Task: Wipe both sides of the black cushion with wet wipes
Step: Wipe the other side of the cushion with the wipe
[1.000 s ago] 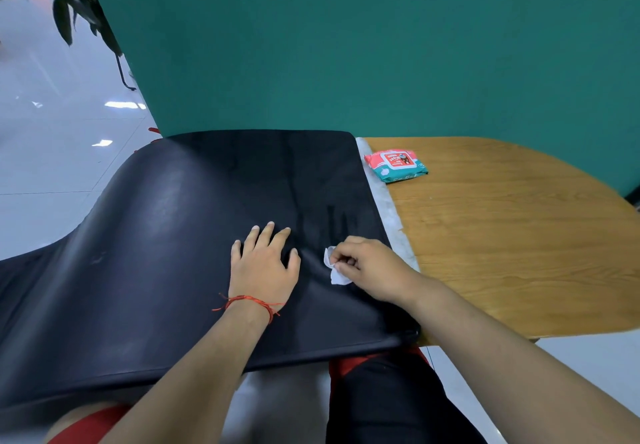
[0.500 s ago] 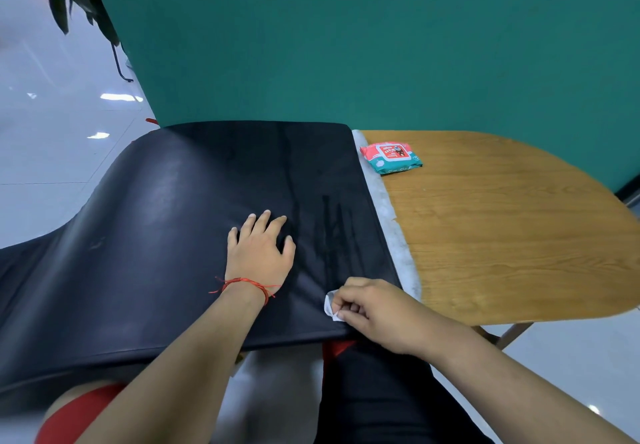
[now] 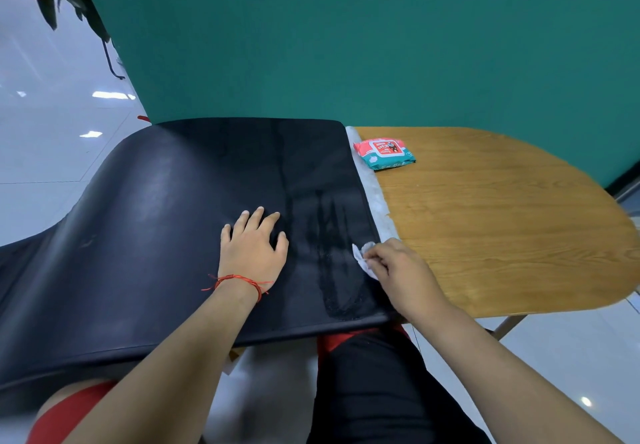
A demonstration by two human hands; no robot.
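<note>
Black cushion (image 3: 156, 235) glistens only along its right strip; right grip (image 3: 401, 270) pinches the wet wipe (image 3: 362, 258), left grip (image 3: 254, 249) presses flat; underside likely undone.

the left hand (image 3: 254, 249) lies flat, palm down, on the black cushion (image 3: 156, 235), fingers spread. the right hand (image 3: 398, 270), fingers curled, pinches a wet wipe (image 3: 363, 259) at the cushion's right edge.

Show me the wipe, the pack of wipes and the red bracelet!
wipe (image 3: 361, 258): head view, on the crumpled white part that shows.
pack of wipes (image 3: 383, 151): head view, middle of its top label.
red bracelet (image 3: 236, 277): head view, middle of the string.
</note>
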